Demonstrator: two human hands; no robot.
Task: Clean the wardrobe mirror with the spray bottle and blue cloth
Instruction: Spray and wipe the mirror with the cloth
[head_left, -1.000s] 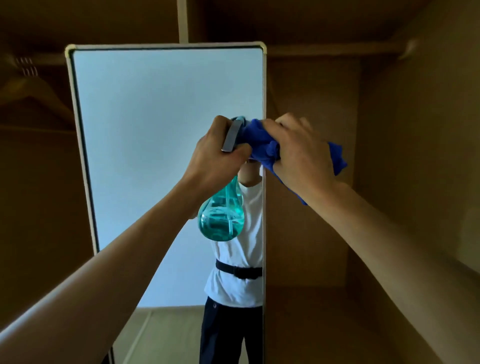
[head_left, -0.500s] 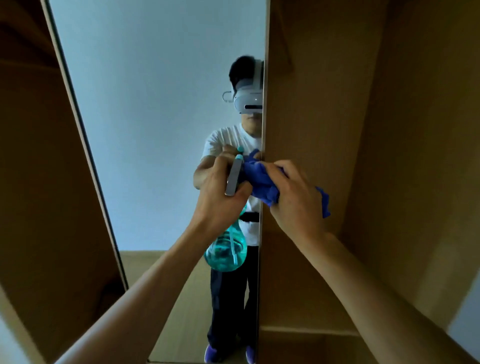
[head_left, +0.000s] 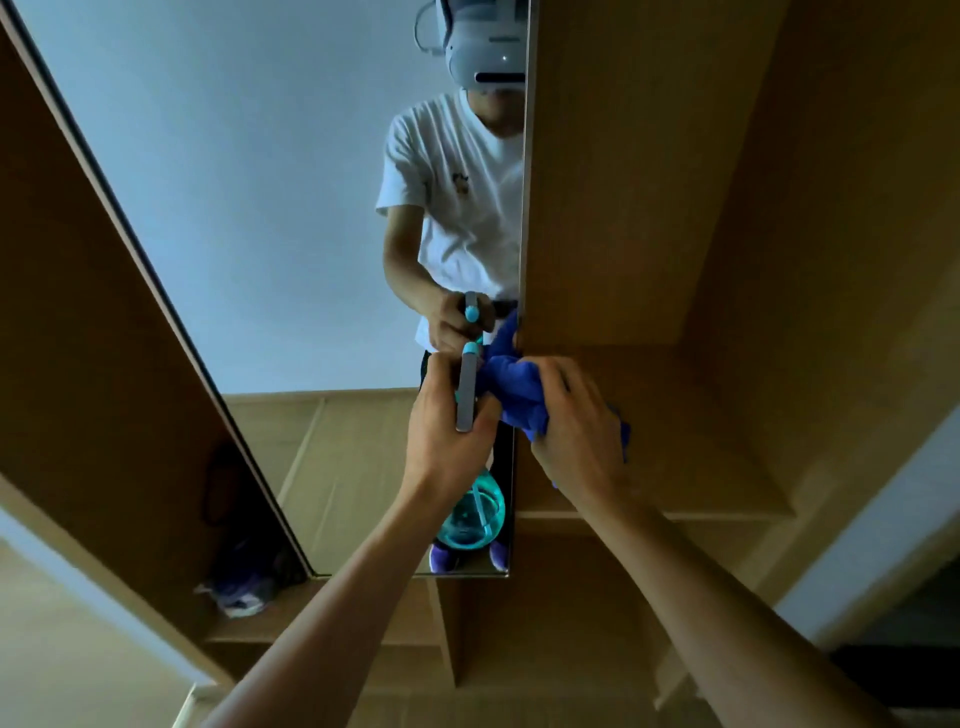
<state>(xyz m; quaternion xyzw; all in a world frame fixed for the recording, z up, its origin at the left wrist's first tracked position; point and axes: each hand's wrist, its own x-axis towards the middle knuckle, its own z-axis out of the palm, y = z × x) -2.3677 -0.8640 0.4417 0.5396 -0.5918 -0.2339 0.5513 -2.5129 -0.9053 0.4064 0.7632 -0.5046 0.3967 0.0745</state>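
The left hand (head_left: 447, 415) is curled round the top of the spray bottle (head_left: 470, 512) and grips it. The bottle hangs down below the hand. Its round belly is see-through blue-green and has some liquid in it. Its gray top points away, toward the mirror (head_left: 249, 197).

The right hand (head_left: 576, 426) is curled round the blue cloth (head_left: 514, 387) and holds it in a bunch. The cloth sits just beside the gray top of the bottle, so close that they seem to touch. A bit of cloth pokes out past the far side of the right hand.

Both hands are up in front of the right edge of the mirror, near its lower part. The mirror is tall and stands in the brown wooden wardrobe (head_left: 649, 208). In the mirror you can see the person in a white shirt, with the same bottle and cloth.

Low down on the left, a shelf (head_left: 260, 630) holds a small purple and white bundle (head_left: 241, 587). I cannot tell what it is.
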